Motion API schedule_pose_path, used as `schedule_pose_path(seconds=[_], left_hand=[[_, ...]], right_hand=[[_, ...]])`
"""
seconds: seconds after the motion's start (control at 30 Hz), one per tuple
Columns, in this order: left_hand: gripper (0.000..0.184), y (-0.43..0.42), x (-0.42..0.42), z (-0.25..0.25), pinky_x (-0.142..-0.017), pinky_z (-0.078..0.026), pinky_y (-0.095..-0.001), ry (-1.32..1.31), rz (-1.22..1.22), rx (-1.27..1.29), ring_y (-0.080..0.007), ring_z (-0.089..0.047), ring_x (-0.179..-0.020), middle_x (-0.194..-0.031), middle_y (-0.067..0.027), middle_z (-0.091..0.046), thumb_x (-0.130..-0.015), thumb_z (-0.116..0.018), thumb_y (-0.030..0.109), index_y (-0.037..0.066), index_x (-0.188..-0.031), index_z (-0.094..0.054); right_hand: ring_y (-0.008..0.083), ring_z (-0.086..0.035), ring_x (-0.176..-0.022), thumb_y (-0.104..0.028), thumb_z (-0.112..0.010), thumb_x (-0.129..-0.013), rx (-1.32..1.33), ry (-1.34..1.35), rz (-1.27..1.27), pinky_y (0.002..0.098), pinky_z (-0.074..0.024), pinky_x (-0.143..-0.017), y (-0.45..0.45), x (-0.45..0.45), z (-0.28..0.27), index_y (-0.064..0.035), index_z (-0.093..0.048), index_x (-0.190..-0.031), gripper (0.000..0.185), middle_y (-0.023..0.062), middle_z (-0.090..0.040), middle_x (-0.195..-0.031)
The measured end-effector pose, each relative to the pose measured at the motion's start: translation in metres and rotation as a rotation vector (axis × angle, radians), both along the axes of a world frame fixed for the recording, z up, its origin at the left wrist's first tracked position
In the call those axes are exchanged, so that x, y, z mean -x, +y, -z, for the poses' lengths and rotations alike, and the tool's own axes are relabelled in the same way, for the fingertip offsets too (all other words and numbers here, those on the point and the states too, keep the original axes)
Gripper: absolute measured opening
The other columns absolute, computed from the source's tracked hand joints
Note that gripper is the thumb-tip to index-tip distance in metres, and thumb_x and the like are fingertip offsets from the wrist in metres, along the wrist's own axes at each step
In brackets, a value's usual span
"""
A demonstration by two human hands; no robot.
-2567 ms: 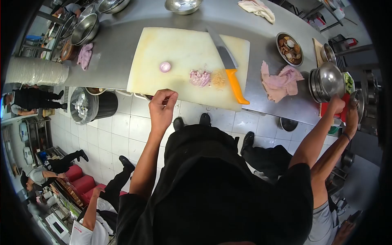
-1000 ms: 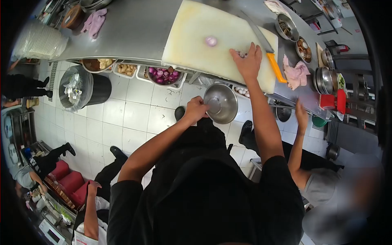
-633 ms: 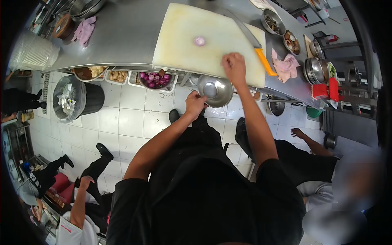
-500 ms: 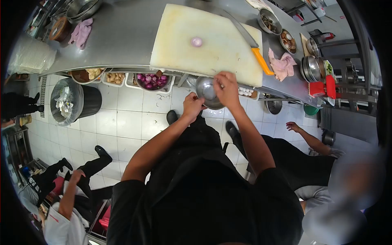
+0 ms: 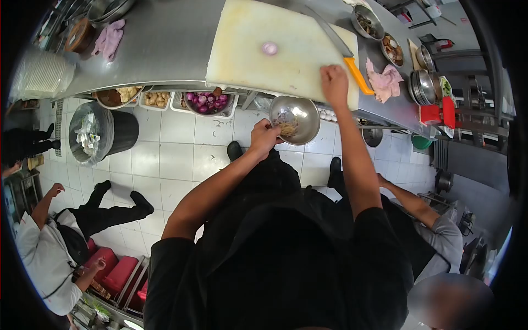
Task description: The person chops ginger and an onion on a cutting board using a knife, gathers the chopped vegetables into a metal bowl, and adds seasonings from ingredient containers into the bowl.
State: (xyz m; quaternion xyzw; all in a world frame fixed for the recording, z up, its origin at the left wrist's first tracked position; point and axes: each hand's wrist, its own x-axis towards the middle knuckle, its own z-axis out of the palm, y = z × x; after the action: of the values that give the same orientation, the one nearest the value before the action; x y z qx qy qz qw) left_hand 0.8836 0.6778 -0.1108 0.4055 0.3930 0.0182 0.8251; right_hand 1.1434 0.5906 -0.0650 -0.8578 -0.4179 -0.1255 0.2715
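Left hand [image 5: 264,136] closed on bowl [image 5: 307,116], right hand [image 5: 334,85] loosely fisted over board [image 5: 242,55], contents unclear

Chopped purple onion [image 5: 283,119] and tan minced bits [image 5: 287,129], first piled on the cutting board [image 5: 247,49], now lie inside the metal bowl [image 5: 309,118]. Left hand [image 5: 265,136]: no bowl in its grip at first; now grips this bowl's rim. Right hand [image 5: 335,82]: above the bowl in the preceding view; now over the board beside the knife's orange handle [image 5: 357,75], fingers curled. Co-worker at right [image 5: 440,236]: hands initially at the stacked bowls [image 5: 422,88]; visible hand now well apart from them.
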Motion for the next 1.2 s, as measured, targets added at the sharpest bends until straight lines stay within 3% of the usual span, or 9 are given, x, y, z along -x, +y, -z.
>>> schedule_pose_path(seconds=[0.17, 0.43, 0.53, 0.7, 0.8, 0.87, 1.0, 1.13, 1.2], left_hand=[[0.014, 0.003, -0.004, 0.011, -0.069, -0.064, -0.0408, -0.024, 0.011, 0.045, -0.0256, -0.067, -0.081, -0.088, -0.0132, -0.057, -0.085, -0.061, 0.001, 0.001, -0.082, -0.047], [0.013, 0.012, 0.003, -0.001, -0.068, -0.064, -0.0402, -0.012, 0.003, 0.043, -0.0247, -0.067, -0.081, -0.088, -0.0124, -0.058, -0.085, -0.062, 0.001, -0.001, -0.083, -0.049], [0.014, 0.019, 0.006, 0.001, -0.070, -0.064, -0.0410, -0.006, 0.018, 0.036, -0.0259, -0.068, -0.082, -0.090, -0.0131, -0.058, -0.086, -0.062, 0.000, 0.001, -0.083, -0.048], [0.013, 0.020, 0.013, 0.020, -0.060, -0.063, -0.0361, -0.010, 0.022, -0.007, -0.0209, -0.066, -0.072, -0.080, -0.0099, -0.059, -0.084, -0.065, 0.005, -0.002, -0.081, -0.054], [0.016, 0.022, 0.022, 0.017, -0.061, -0.062, -0.0356, 0.032, 0.048, -0.023, -0.0219, -0.067, -0.072, -0.080, -0.0107, -0.059, -0.084, -0.066, 0.003, -0.001, -0.079, -0.052], [0.018, 0.028, 0.024, 0.017, -0.064, -0.063, -0.0353, 0.035, 0.038, -0.010, -0.0237, -0.068, -0.075, -0.082, -0.0114, -0.058, -0.085, -0.066, 0.000, 0.002, -0.080, -0.048], [0.019, 0.040, 0.056, 0.047, -0.062, -0.062, -0.0328, 0.106, 0.050, -0.110, -0.0208, -0.067, -0.073, -0.083, -0.0111, -0.060, -0.086, -0.068, 0.003, 0.002, -0.081, -0.050], [0.017, 0.049, 0.107, 0.072, -0.057, -0.060, -0.0299, 0.091, -0.248, -0.057, -0.0154, -0.066, -0.067, -0.076, -0.0092, -0.064, -0.083, -0.069, 0.001, 0.002, -0.080, -0.052], [0.016, 0.057, 0.142, 0.091, -0.055, -0.059, -0.0299, 0.124, -0.374, -0.098, -0.0166, -0.066, -0.067, -0.079, -0.0103, -0.063, -0.083, -0.066, -0.003, 0.001, -0.083, -0.050]], right_hand=[[0.0368, -0.061, -0.088, -0.002, -0.065, -0.085, -0.058, 0.266, -0.218, 0.0438, -0.0498, -0.078, -0.024, 0.119, -0.009, 0.0015, -0.067, -0.087, 0.005, 0.0176, -0.065, -0.091], [0.0388, -0.057, -0.094, -0.004, -0.064, -0.085, -0.164, 0.073, -0.055, 0.0457, -0.0466, -0.082, 0.066, 0.067, -0.012, 0.0020, -0.067, -0.091, 0.009, 0.0179, -0.064, -0.098], [0.0390, -0.057, -0.098, -0.007, -0.067, -0.084, 0.078, 0.238, -0.178, 0.0431, -0.0444, -0.093, 0.039, 0.088, -0.014, 0.0031, -0.066, -0.096, 0.016, 0.0181, -0.064, -0.098], [0.0396, -0.063, -0.091, -0.004, -0.063, -0.084, 0.131, 0.412, -0.394, 0.0445, -0.0505, -0.081, -0.012, 0.156, -0.016, -0.0001, -0.066, -0.094, 0.012, 0.0193, -0.066, -0.096], [0.0355, -0.066, -0.084, -0.011, -0.066, -0.086, 0.076, 0.335, -0.116, 0.0424, -0.0526, -0.076, 0.043, 0.129, -0.053, -0.0010, -0.068, -0.100, 0.017, 0.0187, -0.067, -0.095], [0.0323, -0.064, -0.088, -0.017, -0.069, -0.087, -0.034, 0.147, -0.160, 0.0419, -0.0512, -0.081, 0.096, 0.101, -0.065, -0.0038, -0.066, -0.113, 0.029, 0.0175, -0.065, -0.109], [0.0367, -0.062, -0.102, -0.020, -0.068, -0.086, 0.090, 0.103, -0.084, 0.0424, -0.0502, -0.091, 0.163, 0.049, -0.020, -0.0114, -0.068, -0.114, 0.029, 0.0171, -0.062, -0.115], [0.0339, -0.065, -0.100, -0.020, -0.066, -0.088, 0.200, 0.264, -0.218, 0.0401, -0.0507, -0.091, 0.171, 0.028, -0.006, -0.0102, -0.071, -0.109, 0.024, 0.0189, -0.065, -0.114], [0.0262, -0.066, -0.096, -0.019, -0.068, -0.088, 0.119, 0.423, -0.232, 0.0365, -0.0509, -0.087, 0.166, 0.067, -0.021, -0.0068, -0.071, -0.104, 0.020, 0.0156, -0.069, -0.102]])
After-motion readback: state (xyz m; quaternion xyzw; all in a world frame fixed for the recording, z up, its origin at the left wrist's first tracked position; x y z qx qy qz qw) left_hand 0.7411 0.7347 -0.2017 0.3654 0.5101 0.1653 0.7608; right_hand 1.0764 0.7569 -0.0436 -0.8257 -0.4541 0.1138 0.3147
